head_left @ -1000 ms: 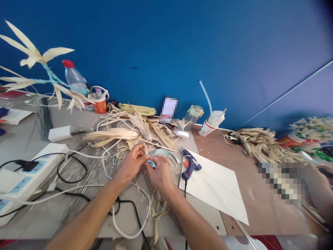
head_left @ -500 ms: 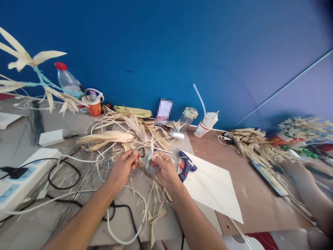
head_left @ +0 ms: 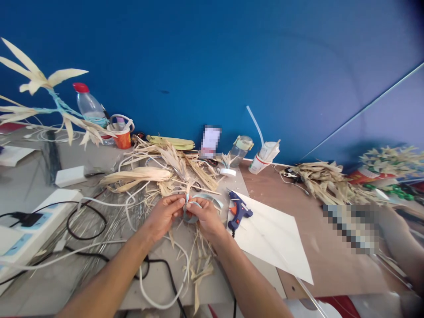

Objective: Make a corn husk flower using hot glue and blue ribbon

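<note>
My left hand (head_left: 167,213) and my right hand (head_left: 204,214) meet over the middle of the table, fingertips nearly touching. Both pinch a thin stem wrapped in pale blue tape (head_left: 187,197), which has a husk piece at its upper end. A loop of the tape hangs under the fingers, and another curves behind my right hand. Beyond them lies a pile of dry corn husks (head_left: 172,161). To the right, a dark blue glue gun (head_left: 239,213) rests on a white sheet (head_left: 270,238).
A power strip (head_left: 36,221), white and black cables and thin wires lie at left. At the back stand a red-capped bottle (head_left: 88,104), an orange cup (head_left: 122,138), a jar (head_left: 241,149) and a paper cup (head_left: 260,162). Another person's hand (head_left: 392,223) is at far right.
My left hand has moved right and now pinches the stem beside my right hand. The camera view has shifted slightly.
</note>
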`<state>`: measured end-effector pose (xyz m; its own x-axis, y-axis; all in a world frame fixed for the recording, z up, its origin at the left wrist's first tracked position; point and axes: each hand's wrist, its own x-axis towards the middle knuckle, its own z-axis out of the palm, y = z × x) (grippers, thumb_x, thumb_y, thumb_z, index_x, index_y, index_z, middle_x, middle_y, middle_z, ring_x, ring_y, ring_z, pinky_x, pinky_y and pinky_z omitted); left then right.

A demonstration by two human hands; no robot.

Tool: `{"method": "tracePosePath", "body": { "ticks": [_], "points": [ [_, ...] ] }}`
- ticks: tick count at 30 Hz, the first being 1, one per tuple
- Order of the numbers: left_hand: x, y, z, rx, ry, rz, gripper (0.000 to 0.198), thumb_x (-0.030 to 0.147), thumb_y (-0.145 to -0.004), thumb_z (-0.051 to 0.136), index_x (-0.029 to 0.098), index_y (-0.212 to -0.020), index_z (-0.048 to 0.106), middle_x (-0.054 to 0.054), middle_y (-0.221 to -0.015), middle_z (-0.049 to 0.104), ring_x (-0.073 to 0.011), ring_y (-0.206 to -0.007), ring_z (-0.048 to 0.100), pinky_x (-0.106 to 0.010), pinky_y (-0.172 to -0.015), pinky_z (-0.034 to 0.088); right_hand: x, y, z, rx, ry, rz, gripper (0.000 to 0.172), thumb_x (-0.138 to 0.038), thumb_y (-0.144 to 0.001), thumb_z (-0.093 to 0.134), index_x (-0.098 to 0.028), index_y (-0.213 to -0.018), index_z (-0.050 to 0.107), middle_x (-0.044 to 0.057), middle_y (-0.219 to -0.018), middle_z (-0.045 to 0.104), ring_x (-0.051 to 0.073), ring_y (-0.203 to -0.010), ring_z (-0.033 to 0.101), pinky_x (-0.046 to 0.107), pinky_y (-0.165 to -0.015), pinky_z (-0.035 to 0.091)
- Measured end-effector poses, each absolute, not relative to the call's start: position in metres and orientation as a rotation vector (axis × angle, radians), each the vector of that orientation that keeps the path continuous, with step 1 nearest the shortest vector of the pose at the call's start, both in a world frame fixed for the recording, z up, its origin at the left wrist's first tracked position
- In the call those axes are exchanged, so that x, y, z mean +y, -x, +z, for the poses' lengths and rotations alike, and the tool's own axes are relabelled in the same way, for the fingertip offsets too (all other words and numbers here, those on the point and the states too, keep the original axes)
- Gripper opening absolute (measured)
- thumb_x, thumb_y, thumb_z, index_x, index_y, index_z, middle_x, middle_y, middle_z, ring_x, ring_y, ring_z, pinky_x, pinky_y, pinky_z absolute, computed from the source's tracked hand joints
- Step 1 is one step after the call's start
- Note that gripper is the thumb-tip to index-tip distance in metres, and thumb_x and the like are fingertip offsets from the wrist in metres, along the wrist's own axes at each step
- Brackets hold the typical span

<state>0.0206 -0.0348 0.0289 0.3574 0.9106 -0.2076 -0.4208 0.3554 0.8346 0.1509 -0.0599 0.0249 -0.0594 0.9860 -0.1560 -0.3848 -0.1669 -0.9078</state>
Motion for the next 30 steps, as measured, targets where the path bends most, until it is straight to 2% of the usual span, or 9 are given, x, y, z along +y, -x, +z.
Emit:
{"method": "tracePosePath", "body": {
  "ticks": [6,12,17,21,30],
  "points": [
    [-0.0363,-0.0196,0.0311,0.705,-0.689,0.928,0.022,0.025,-0.057,0.083,0.013,-0.066,0.068,0.002,-0.056,0.056,-0.0047,-0.047,0.039,-0.019,-0.049,0.035,-0.0620,-0.1485,0.0284,-0.861,1.041,1.531,0.010,-0.025,-0.062,0.069,-0.016,-0.064,0.066,-0.003,-0.056,0.058,0.009,-0.052,0.045,0.023,-0.056,0.033],
    [-0.0358,-0.0192,0.0295,0.728,-0.668,0.933,0.023,0.023,-0.057,0.083,0.012,-0.062,0.064,0.005,-0.051,0.049,-0.0049,-0.047,0.040,-0.019,-0.049,0.036,-0.0624,-0.1475,0.0289,-0.864,1.109,1.486,0.009,-0.025,-0.062,0.068,-0.017,-0.060,0.065,-0.003,-0.052,0.056,0.009,-0.050,0.044,0.024,-0.056,0.034],
    [-0.0354,-0.0179,0.0304,0.643,-0.624,0.913,0.023,0.023,-0.061,0.081,0.011,-0.077,0.071,0.003,-0.059,0.054,-0.0028,-0.046,0.037,-0.018,-0.051,0.038,-0.0613,-0.1498,0.0266,-0.876,1.052,1.488,0.009,-0.026,-0.063,0.067,-0.017,-0.060,0.064,-0.003,-0.055,0.056,0.010,-0.051,0.043,0.024,-0.056,0.034],
    [-0.0356,-0.0189,0.0262,0.656,-0.618,0.939,0.027,0.022,-0.062,0.080,0.014,-0.087,0.072,0.001,-0.065,0.059,-0.0032,-0.047,0.040,-0.017,-0.049,0.037,-0.0604,-0.1522,0.0279,-0.832,0.968,1.490,0.014,-0.029,-0.064,0.069,-0.018,-0.059,0.062,-0.003,-0.053,0.052,0.010,-0.051,0.040,0.024,-0.053,0.033],
    [-0.0348,-0.0188,0.0258,0.647,-0.632,0.912,0.025,0.026,-0.066,0.079,0.011,-0.086,0.072,0.001,-0.062,0.058,-0.0040,-0.048,0.039,-0.021,-0.056,0.042,-0.0613,-0.1517,0.0303,-0.803,0.977,1.569,0.015,-0.031,-0.061,0.073,-0.017,-0.062,0.066,-0.002,-0.054,0.057,0.010,-0.051,0.044,0.024,-0.055,0.035]
  ]
}}
